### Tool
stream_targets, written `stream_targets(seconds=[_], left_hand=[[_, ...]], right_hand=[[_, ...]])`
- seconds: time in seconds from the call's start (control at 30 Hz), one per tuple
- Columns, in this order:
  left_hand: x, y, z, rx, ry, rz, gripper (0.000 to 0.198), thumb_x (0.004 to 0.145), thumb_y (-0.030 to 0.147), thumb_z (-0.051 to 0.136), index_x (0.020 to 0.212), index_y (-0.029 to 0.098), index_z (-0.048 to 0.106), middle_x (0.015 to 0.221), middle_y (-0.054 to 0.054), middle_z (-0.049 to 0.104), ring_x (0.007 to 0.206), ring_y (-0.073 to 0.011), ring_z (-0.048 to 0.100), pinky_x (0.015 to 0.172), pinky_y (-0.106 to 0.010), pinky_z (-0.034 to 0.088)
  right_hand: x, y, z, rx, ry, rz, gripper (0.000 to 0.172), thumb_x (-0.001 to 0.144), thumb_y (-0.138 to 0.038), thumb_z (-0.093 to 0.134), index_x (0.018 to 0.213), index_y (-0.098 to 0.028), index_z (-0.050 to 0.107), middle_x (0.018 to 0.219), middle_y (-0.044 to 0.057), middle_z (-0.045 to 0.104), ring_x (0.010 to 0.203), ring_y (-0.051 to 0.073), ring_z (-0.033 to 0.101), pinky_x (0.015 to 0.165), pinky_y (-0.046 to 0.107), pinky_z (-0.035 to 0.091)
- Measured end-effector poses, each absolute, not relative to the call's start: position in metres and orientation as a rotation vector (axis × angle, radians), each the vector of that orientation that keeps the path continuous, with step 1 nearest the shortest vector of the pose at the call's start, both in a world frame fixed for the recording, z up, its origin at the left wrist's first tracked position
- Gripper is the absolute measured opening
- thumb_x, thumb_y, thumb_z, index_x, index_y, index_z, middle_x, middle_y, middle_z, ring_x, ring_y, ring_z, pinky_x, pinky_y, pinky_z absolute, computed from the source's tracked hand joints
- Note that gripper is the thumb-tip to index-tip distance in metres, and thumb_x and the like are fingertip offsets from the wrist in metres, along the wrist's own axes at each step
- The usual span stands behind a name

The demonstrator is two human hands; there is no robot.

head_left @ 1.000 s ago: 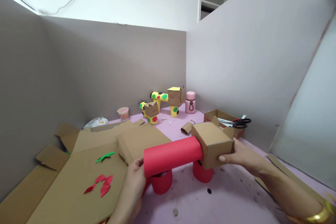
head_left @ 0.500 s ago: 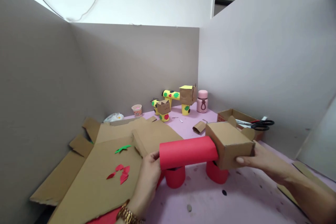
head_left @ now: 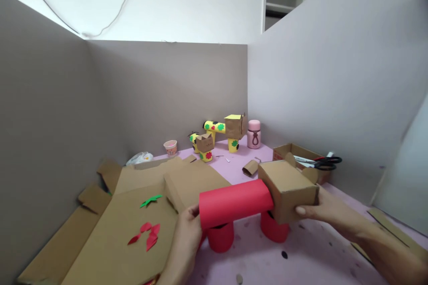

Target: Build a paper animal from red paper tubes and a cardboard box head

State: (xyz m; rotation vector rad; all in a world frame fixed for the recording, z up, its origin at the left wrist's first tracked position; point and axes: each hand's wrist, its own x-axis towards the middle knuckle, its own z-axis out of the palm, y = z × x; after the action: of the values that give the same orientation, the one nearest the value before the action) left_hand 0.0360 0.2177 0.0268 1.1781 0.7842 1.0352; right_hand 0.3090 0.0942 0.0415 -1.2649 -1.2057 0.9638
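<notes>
A red paper tube lies level across two short red cylinders, one under its left part and another under its right end, all standing on the pink bench near the middle of the view. A small cardboard box sits against the right end of the tube, with two little rounded flaps standing up at its far edge. The left hand meets the tube at its left end, fingers curled round the end edge, so its grip is closed on the tube. The right hand comes in from the right and clasps the box, thumb on the near face and the rest of the hand behind the right side (those fingers are hidden by the box). To the left lies a broad sheet of flattened cardboard with red paper scraps and a green scrap on it. Farther back stand two yellow tube figures with cardboard heads, a small one and a larger one, with a pink bottle just to their right and a small cup to their left. An open cardboard tray at the right holds scissors. Grey panels wall the bench on the left, far and right sides.
</notes>
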Motion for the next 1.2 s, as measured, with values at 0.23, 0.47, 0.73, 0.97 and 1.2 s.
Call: stream_targets(seconds=[0.23, 0.47, 0.73, 0.97, 1.2], left_hand=[[0.035, 0.222, 0.023, 1.144, 0.834, 1.052, 0.032, 0.055, 0.02, 0.077, 0.086, 0.012, 0.074, 0.065, -0.006, 0.075, 0.068, -0.0254, 0.069, 0.059, -0.029, 0.053], [0.038, 0.215, 0.032, 1.075, 0.893, 1.031, 0.024, 0.053, 0.016, 0.077, 0.076, 0.015, 0.072, 0.065, -0.004, 0.075, 0.072, -0.0259, 0.07, 0.059, -0.028, 0.054], [0.039, 0.212, 0.042, 1.08, 0.9, 0.958, 0.051, 0.052, 0.021, 0.078, 0.102, 0.015, 0.069, 0.072, -0.005, 0.076, 0.075, -0.0286, 0.071, 0.063, -0.031, 0.055], [0.038, 0.214, 0.038, 1.04, 0.923, 0.985, 0.042, 0.05, 0.016, 0.079, 0.09, 0.019, 0.07, 0.074, -0.004, 0.077, 0.079, -0.029, 0.07, 0.057, -0.029, 0.055], [0.039, 0.21, 0.045, 1.085, 0.956, 0.987, 0.034, 0.047, 0.019, 0.08, 0.079, 0.016, 0.073, 0.072, -0.006, 0.076, 0.078, -0.0293, 0.07, 0.059, -0.029, 0.055]], right_hand=[[0.298, 0.097, 0.041, -1.162, -1.223, 1.002, 0.093, 0.067, -0.039, 0.078, 0.144, -0.025, 0.027, 0.136, 0.009, 0.054, 0.123, 0.03, 0.049, 0.095, 0.04, 0.046], [0.297, 0.1, 0.037, -1.085, -1.171, 0.993, 0.092, 0.063, -0.035, 0.082, 0.14, -0.026, 0.032, 0.139, 0.007, 0.051, 0.125, 0.03, 0.046, 0.099, 0.042, 0.044], [0.297, 0.1, 0.036, -1.08, -1.131, 1.017, 0.097, 0.059, -0.035, 0.084, 0.139, -0.021, 0.031, 0.136, 0.011, 0.054, 0.122, 0.032, 0.05, 0.095, 0.044, 0.046], [0.301, 0.1, 0.035, -1.055, -1.184, 0.992, 0.096, 0.061, -0.034, 0.083, 0.141, -0.024, 0.031, 0.141, 0.009, 0.049, 0.123, 0.031, 0.048, 0.098, 0.043, 0.044], [0.302, 0.098, 0.034, -1.095, -1.204, 0.961, 0.085, 0.066, -0.035, 0.08, 0.139, -0.025, 0.037, 0.145, 0.006, 0.043, 0.127, 0.032, 0.044, 0.097, 0.043, 0.045]])
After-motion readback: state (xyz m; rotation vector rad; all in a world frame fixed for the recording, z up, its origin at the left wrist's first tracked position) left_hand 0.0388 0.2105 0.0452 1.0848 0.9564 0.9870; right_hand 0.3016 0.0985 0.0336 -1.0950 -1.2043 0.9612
